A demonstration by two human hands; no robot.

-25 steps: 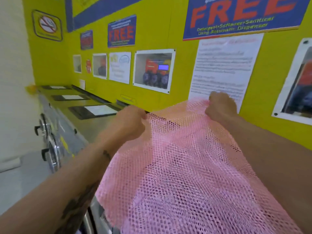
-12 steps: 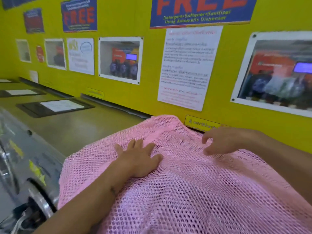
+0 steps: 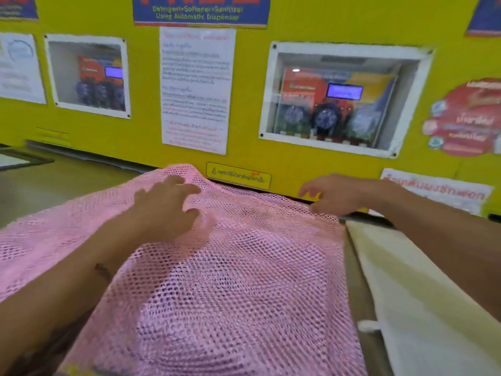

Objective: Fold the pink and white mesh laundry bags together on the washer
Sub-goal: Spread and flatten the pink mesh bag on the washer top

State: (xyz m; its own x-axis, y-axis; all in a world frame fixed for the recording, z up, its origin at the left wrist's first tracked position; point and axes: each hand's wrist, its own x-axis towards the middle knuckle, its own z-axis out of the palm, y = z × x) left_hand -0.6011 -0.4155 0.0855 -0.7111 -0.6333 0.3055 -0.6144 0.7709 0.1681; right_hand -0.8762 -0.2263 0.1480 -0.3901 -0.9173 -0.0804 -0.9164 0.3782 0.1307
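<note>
The pink mesh laundry bag (image 3: 238, 280) lies spread over the washer top (image 3: 357, 270), reaching the yellow wall at the back. My left hand (image 3: 165, 210) hovers over its far middle with fingers curled and apart, holding nothing. My right hand (image 3: 336, 195) is at the bag's far right corner, fingers spread and touching the mesh edge. A white bag (image 3: 423, 302) lies flat to the right of the pink one, under my right forearm, with a small white loop at its near left edge.
The yellow wall (image 3: 252, 109) with posters and two framed dispenser windows rises right behind the washer. More washer tops (image 3: 48, 183) run off to the left. A yellow warning label (image 3: 238, 176) sits just above the pink bag's back edge.
The pink bag went from held up by both hands to lying on the washer. Both hands let go and now rest open over it; the view has shifted right, revealing the white bag.
</note>
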